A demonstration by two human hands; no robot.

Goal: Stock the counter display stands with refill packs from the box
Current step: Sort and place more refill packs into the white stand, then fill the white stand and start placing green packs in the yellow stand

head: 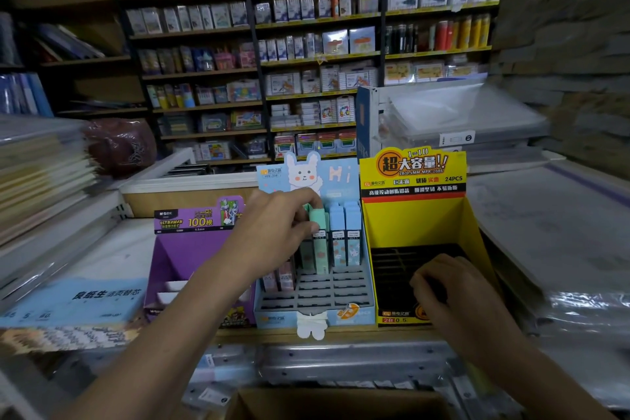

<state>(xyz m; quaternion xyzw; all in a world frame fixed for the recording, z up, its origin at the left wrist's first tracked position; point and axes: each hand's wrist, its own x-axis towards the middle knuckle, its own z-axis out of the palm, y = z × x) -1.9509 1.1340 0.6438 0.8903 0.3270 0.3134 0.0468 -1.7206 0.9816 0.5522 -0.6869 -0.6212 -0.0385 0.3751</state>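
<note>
Three display stands sit side by side on the counter: a purple one (177, 249), a light blue rabbit one (341, 293) and a yellow one (419, 225). My left hand (272, 225) pinches the top of a mint green refill pack (318, 242) standing in the back row of the blue stand, beside two blue packs (346, 235). Pink packs (279, 278) stand lower left in that stand. My right hand (453, 293) rests with curled fingers on the dark slotted tray of the yellow stand; whether it holds anything is hidden. The cardboard box (334, 404) opens at the bottom edge.
A blue paper pack (78, 297) lies left of the purple stand. Stacked notebooks (37, 174) rise at far left, plastic-wrapped sheets (562, 232) at right. Clear file trays (453, 116) stand behind the yellow stand. Stocked shelves (306, 72) fill the background.
</note>
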